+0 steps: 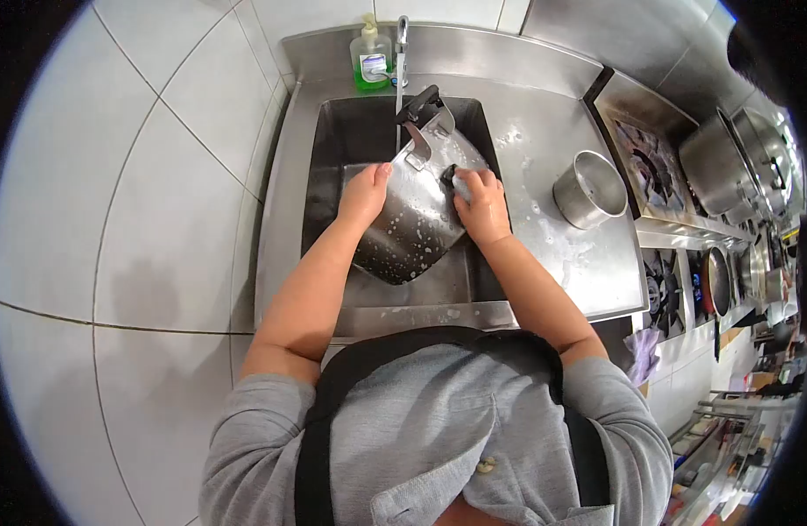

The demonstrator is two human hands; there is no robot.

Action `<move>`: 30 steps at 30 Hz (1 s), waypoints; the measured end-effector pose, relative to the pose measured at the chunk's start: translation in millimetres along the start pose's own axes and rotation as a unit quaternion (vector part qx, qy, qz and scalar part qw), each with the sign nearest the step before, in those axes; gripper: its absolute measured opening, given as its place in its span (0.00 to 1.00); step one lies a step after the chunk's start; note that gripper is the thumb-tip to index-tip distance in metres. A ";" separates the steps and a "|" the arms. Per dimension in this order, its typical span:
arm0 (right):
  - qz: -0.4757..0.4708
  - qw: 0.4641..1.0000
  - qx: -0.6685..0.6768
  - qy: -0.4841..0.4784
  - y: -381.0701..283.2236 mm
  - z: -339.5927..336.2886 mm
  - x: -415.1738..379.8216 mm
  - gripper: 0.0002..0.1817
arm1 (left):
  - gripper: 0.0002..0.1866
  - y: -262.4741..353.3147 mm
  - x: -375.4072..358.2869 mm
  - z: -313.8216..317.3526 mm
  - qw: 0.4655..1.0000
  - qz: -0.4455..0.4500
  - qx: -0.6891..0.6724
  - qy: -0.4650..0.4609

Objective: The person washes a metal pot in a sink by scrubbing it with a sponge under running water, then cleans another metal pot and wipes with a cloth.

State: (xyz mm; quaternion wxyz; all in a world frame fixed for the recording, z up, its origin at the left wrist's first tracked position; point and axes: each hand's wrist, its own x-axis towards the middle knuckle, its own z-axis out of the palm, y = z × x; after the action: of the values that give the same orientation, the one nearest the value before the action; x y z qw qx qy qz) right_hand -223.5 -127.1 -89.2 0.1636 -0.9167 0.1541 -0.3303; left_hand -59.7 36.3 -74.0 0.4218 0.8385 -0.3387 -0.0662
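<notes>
A large metal pot (403, 230), wet and spotted with suds, lies tilted inside the sink (326, 145). Its black handle (418, 104) on a metal bracket points up toward the tap. My left hand (366, 200) is closed on the pot's left edge, thumb on top. Against the pot's right side, my right hand (484, 209) is closed around a small scrubbing pad (460, 186), pale with a dark part; the fingers cover most of it. Water runs from the tap (403, 35) just behind the pot.
A soap bottle (372, 60) with green liquid stands left of the tap. On the wet steel counter (544, 272) to the right sits a round metal container (590, 190). Farther right are a stove burner (653, 167), big pots (723, 167) and a frying pan (717, 280). A tiled wall (158, 219) borders the left.
</notes>
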 end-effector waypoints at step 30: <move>0.079 0.984 -0.139 -0.076 -114.6 26.4 45.2 0.13 | 0.27 -113.0 -54.0 -1.0 0.983 0.054 -0.173 -0.041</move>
State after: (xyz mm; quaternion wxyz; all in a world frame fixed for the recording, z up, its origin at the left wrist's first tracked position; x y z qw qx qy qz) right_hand -153.0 -36.5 -37.3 0.0711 -0.9379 0.2576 -0.2211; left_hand -42.6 117.5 -167.8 0.5488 0.7302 -0.3838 -0.1353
